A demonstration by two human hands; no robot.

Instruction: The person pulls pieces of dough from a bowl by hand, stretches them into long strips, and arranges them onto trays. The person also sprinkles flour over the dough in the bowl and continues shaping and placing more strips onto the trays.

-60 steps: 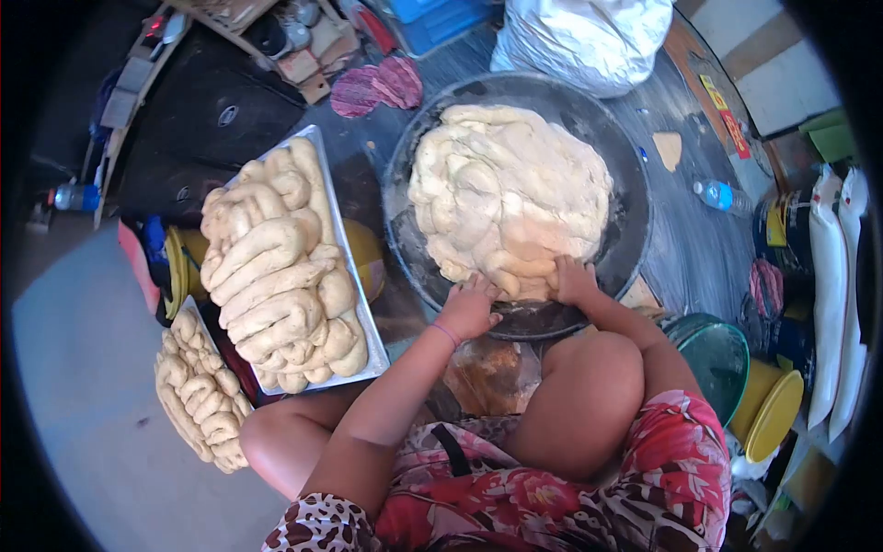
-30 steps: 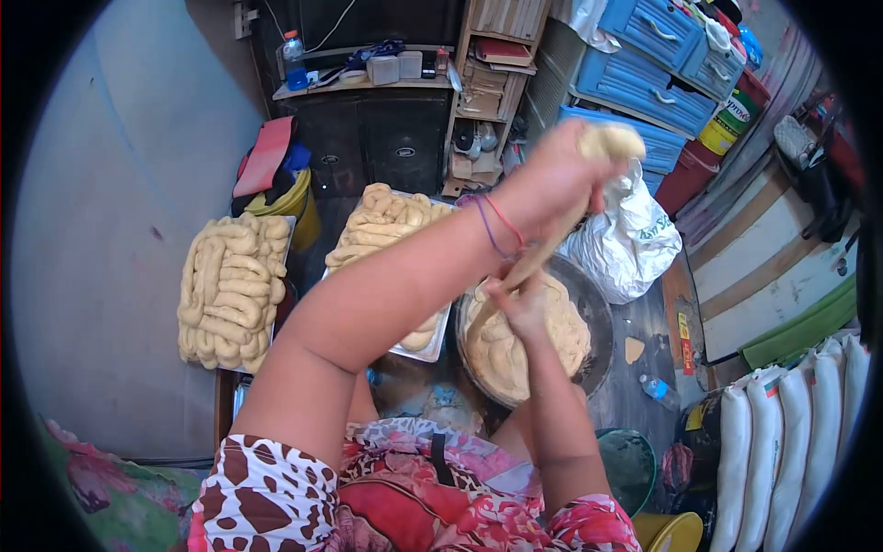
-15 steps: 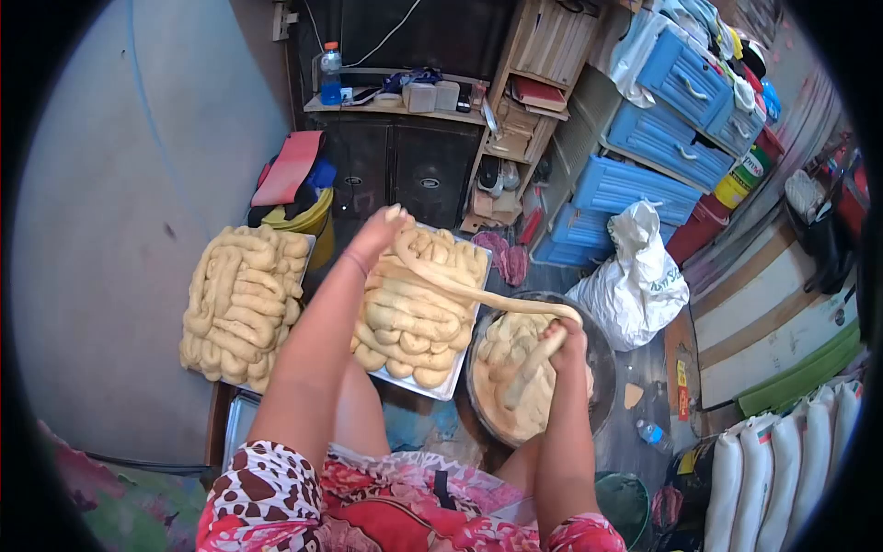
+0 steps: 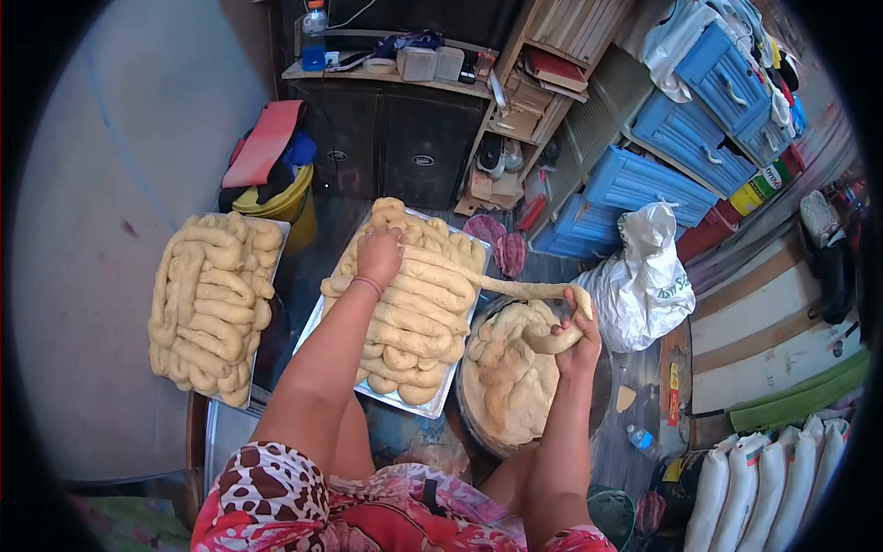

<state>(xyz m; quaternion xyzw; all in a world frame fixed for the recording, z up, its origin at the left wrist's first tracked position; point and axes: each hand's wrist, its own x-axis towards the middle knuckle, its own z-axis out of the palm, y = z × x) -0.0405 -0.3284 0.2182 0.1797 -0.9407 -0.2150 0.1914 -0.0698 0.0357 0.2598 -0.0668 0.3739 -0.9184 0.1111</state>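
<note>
A long dough rope (image 4: 524, 289) runs from the heaped tray to the bowl. My left hand (image 4: 380, 256) is closed on its far end, down on the dough strips (image 4: 414, 299) piled on the middle tray (image 4: 441, 391). Raised over the bowl's right side, my right hand (image 4: 578, 336) grips the rope, whose loose end curls out to the left. Under it, a large lump of dough (image 4: 506, 377) fills the round bowl (image 4: 602, 386). A second tray (image 4: 279, 244) at the left is heaped with dough strips (image 4: 207, 304).
Behind the trays stand a yellow bucket (image 4: 302, 216) and a black cabinet (image 4: 423, 152). A white sack (image 4: 644, 285) is beside the bowl, near blue drawers (image 4: 644, 184). A small bottle (image 4: 641, 439) lies on the floor at the right.
My left hand has lowered onto the middle tray's pile, laying part of the rope there. My right hand still holds the rope, and its hanging end has lifted and curled. The view has shifted slightly.
</note>
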